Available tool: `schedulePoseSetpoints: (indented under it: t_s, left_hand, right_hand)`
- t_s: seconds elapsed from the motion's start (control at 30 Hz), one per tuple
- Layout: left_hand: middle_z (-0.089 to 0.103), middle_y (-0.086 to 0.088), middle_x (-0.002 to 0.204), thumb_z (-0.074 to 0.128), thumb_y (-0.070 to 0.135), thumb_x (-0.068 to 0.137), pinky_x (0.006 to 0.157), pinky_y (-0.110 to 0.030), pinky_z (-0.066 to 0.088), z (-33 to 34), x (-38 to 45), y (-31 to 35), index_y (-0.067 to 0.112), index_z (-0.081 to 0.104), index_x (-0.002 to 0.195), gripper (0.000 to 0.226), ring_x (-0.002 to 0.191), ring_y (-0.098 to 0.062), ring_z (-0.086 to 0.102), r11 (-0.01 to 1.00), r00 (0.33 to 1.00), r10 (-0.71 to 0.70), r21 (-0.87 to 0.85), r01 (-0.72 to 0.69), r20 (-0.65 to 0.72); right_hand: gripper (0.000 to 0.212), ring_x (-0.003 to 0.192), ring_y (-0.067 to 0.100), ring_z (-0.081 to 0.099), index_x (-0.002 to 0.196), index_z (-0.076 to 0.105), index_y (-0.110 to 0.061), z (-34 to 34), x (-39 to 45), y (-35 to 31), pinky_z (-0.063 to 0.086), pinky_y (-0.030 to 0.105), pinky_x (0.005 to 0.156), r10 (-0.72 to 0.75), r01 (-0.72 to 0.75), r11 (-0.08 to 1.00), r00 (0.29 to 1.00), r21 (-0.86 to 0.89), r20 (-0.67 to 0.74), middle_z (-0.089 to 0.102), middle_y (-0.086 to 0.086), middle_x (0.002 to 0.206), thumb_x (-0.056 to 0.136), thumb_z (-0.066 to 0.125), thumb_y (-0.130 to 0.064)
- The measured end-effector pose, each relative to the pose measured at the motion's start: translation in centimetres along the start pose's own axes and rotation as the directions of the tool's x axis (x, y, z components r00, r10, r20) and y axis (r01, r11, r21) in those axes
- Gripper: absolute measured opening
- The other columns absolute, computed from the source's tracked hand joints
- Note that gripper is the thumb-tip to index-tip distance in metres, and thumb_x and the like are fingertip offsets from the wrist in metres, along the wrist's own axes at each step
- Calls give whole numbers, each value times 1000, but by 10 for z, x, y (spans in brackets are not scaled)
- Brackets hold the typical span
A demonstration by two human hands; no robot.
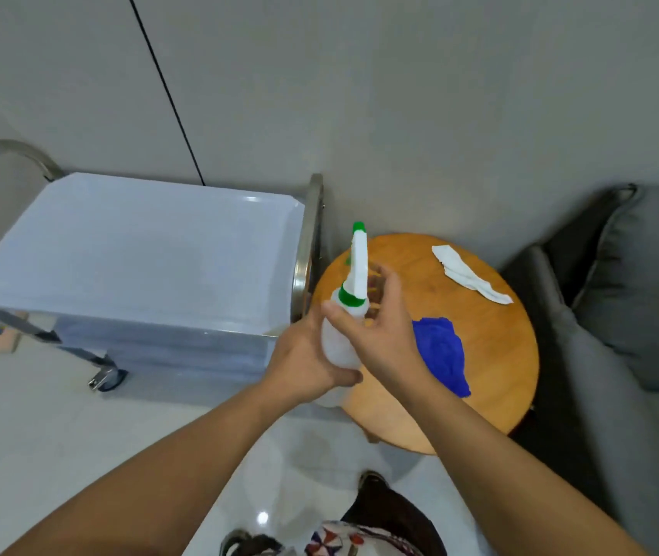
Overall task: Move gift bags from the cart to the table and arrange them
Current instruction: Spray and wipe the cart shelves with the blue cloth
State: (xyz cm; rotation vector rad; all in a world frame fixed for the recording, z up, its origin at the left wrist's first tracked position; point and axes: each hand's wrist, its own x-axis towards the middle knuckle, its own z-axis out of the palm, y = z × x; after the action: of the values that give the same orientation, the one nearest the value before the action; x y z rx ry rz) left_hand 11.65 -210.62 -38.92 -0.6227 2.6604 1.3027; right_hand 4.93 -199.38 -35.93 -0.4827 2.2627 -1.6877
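Left hand (pixel 312 363) gripping spray bottle (pixel 342 335), right hand (pixel 376 327) curled round neck, above surface (pixel 492 355) edge beside cart (pixel 139 250).

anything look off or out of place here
No gift bags show. Both hands, left and right, hold a white spray bottle with green nozzle over the round wooden table, where a crumpled blue cloth lies.

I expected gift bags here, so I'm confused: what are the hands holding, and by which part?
A white spray bottle: the left hand grips its lower body, the right hand closes around its neck.
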Motion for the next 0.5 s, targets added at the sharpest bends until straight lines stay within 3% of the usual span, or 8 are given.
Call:
schedulePoseSetpoints:
  t_s: [0.07, 0.17, 0.3, 0.43, 0.5]
  left_hand:
    - [63, 17, 98, 91, 42, 53, 63, -21, 51, -16, -20, -11, 38, 40, 132, 94, 86, -3, 61, 1000, 998, 25, -8, -24, 57]
    - [62, 18, 95, 92, 39, 53, 65, -25, 54, -39, -49, -39, 38, 45, 117, 79, 86, -1, 60, 998, 995, -24, -49, 29, 102]
    - [62, 15, 100, 91, 49, 48, 71, -31, 58, -55, -73, -81, 35, 46, 120, 86, 90, -7, 61, 992, 983, -120, -33, 126, 143]
    - [61, 11, 99, 91, 49, 49, 77, -38, 58, -68, -78, -112, 31, 46, 113, 80, 90, -10, 60, 984, 976, -170, -23, 175, 138]
    - [61, 11, 100, 92, 50, 49, 79, -39, 58, -74, -73, -124, 30, 46, 113, 81, 91, -11, 60, 981, 972, -185, -35, 192, 146]
  right_hand:
    - [42, 82, -2, 59, 106, 53, -32, 32, -6, -13, 52, 19, 74, 49, -47, 998, 998, 50, -32, 60, -7, 92, 79, 84, -38]
    - [31, 78, 9, 64, 95, 62, -19, 75, -10, -24, 56, 36, 75, 126, -120, 979, 992, 165, -23, 66, -1, 84, 79, 84, -35]
    - [23, 61, 8, 50, 81, 62, -13, 123, -17, -27, 44, 28, 62, 192, -181, 978, 976, 109, -99, 56, -4, 67, 89, 74, -30]
    - [24, 59, 11, 51, 79, 65, -6, 165, -20, -22, 46, 34, 62, 229, -215, 972, 961, 100, -157, 54, -4, 62, 90, 72, -27]
    - [25, 59, 10, 52, 76, 65, -12, 181, -14, -20, 44, 30, 60, 219, -213, 976, 962, 55, -162, 54, -8, 59, 90, 71, -32]
